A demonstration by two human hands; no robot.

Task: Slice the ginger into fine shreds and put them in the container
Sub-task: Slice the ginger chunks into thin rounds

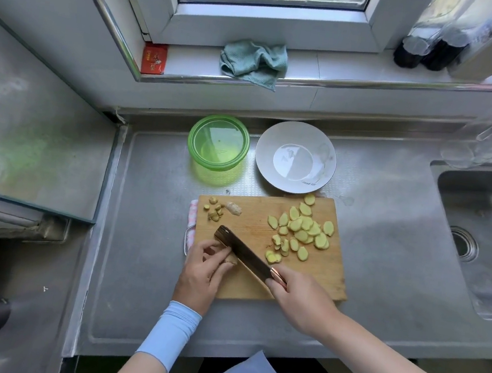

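Ginger piece (231,260) is lying on the cutting board (253,221) near its left edge, toward the near corner. The left hand (203,269) is holding it down, with curled fingers and thumb pinching it. The right hand (297,299) is gripping the handle of the knife (243,252), with fingers wrapped closed around it. The blade is running diagonally from that hand toward the board's left edge and is meeting the ginger piece just beside the left fingertips. Ginger slices (304,228) are lying spread over the right half of the board, reaching up to its far right corner. Small trimmings (214,210) and a ginger knob (234,209) are sitting at the far left corner. The board is lying on the steel bench (147,236). The green container (218,148) is standing on the bench just beyond the board's far left corner, and a white plate (264,164) is sitting to its right. A sink (481,213) is occupying the bench's right end.
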